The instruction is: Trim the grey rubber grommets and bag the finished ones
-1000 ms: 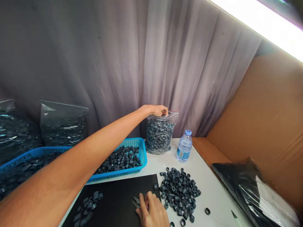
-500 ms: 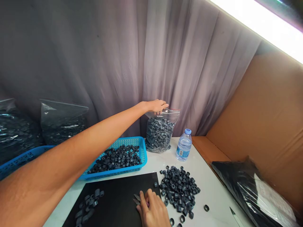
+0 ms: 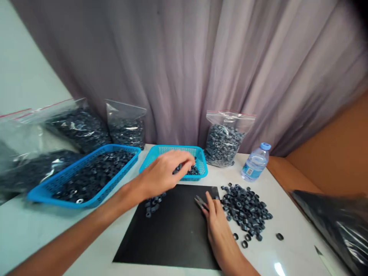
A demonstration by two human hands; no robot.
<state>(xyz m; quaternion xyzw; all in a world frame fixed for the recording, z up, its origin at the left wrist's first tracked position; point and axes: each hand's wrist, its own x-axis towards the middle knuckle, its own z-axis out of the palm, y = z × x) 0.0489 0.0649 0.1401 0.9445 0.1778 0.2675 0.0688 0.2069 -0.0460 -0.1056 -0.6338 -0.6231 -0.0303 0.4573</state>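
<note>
My left hand (image 3: 168,170) hovers at the front of the smaller blue basket (image 3: 203,168), which contains dark ring-shaped pieces. Its fingers curve down with thumb and index near each other; whether anything is between them is hidden. On the right part of the black mat (image 3: 172,237), my right hand (image 3: 217,220) is closed on small pointed scissors (image 3: 202,203), tips toward the upper left. Beside that hand lies a loose pile of dark rings (image 3: 244,209). A small group of pieces (image 3: 152,205) rests at the mat's upper left, partly behind my left hand.
A larger blue basket (image 3: 100,199) of dark pieces stands left. Clear bags of pieces (image 3: 224,143) line the curtain. A water bottle (image 3: 255,163), a blade (image 3: 323,260) and a black plastic bag (image 3: 333,226) are at the right, near cardboard (image 3: 339,153).
My left hand has left the top of the clear bag and come down to the smaller basket. The view has swung left. My right hand still holds the scissors.
</note>
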